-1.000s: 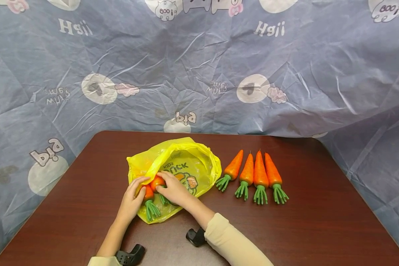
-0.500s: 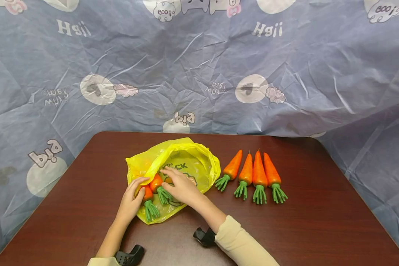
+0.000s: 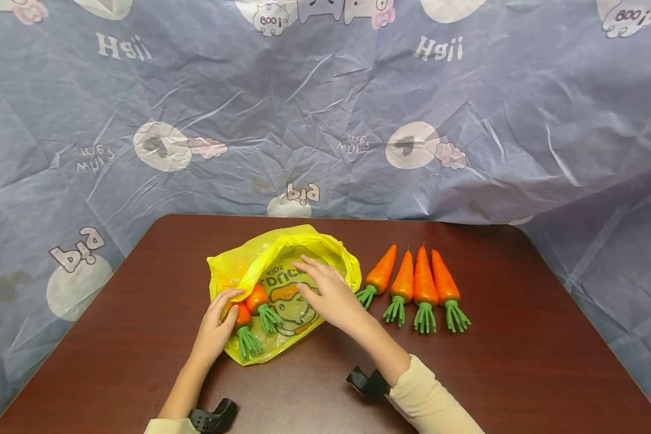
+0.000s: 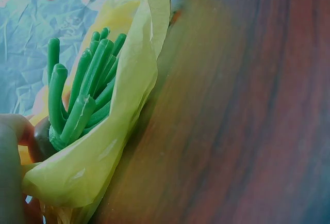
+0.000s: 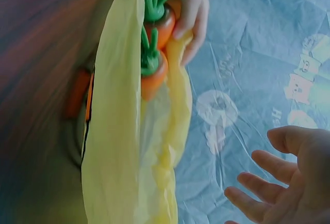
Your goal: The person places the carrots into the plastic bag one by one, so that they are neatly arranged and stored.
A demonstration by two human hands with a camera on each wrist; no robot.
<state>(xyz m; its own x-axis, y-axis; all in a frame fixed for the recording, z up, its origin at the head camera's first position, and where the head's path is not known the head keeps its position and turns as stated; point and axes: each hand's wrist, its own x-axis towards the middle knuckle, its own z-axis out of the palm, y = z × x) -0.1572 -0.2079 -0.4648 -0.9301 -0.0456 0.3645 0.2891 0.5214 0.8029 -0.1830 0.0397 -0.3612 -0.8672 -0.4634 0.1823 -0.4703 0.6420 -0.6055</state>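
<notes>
A yellow plastic bag [image 3: 266, 258] with a printed duck lies on its side, its mouth spread toward me. Two orange carrots with green stalks are inside its left part: a nearer carrot [image 3: 242, 314] and another carrot [image 3: 257, 296] beside it, tops facing the opening. My left hand [image 3: 217, 319] grips the bag's left edge, its thumb against the nearer carrot. In the left wrist view that carrot's green stalks [image 4: 85, 87] stand close to the hand. My right hand [image 3: 333, 295] hovers over the bag's right side, fingers spread and holding nothing; in the right wrist view the hand [image 5: 289, 182] is apart from the bag.
Several more carrots [image 3: 425, 283] lie in a row to the right of the bag, stalks toward me. Everything sits on a dark brown table [image 3: 521, 361]. A printed blue-grey cloth [image 3: 325, 96] hangs behind its far edge.
My right hand has let go of the farther carrot inside the bag and moved to the right, its fingers opening out. The left hand has stayed at the bag's left edge.
</notes>
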